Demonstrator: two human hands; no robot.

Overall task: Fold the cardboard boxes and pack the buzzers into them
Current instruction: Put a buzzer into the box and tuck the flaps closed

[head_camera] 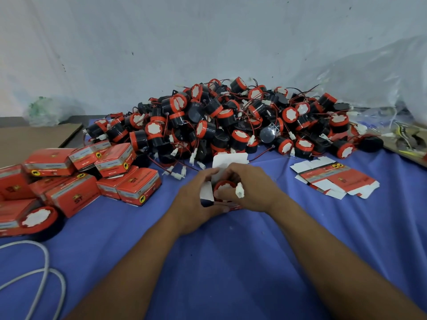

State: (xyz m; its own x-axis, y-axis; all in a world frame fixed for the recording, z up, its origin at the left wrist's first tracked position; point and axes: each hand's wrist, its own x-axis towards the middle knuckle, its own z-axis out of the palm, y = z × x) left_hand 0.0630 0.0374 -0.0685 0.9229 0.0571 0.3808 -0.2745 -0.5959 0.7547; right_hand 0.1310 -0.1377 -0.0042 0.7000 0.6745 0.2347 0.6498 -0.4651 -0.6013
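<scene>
At the centre of the head view, an open cardboard box (228, 160) is gripped by the left hand (196, 199), fingers curled round it, seemingly to steady it. A buzzer (225, 186) is seated in its mouth and pinched by the right hand (251, 188), its white connector (239, 190) sticking up. Loose buzzers (231, 121) are heaped behind, flat blanks (332, 179) kept near at right, packed boxes (104, 172) at left.
</scene>
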